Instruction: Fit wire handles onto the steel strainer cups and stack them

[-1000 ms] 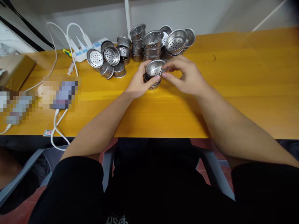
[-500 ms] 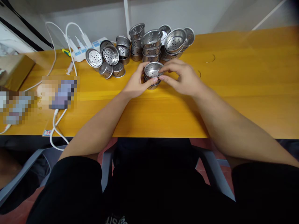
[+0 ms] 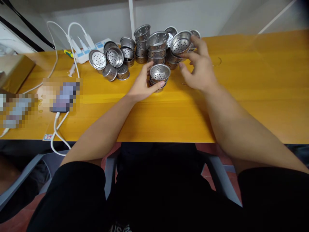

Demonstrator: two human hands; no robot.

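In the head view my left hand is wrapped around the left side of a short stack of perforated metal cups on the wooden table. Its thumb rests across the front of the stack. My right hand is open, fingers apart, with its fingertips at the right side of a wide perforated metal cup. That cup leans on top of others in the back right group; whether the fingers touch it I cannot tell. Just behind the held stack stands a taller stack of such cups.
More perforated cups lie piled at the back left, beside another stack. A white power strip with cables, a blurred phone and a cardboard box are on the left. The wall borders the table's back.
The right hand has left the rim of the held stack's top cup and moved right and back to the leaning cup, its fingers spreading. The left hand stays on the stack.
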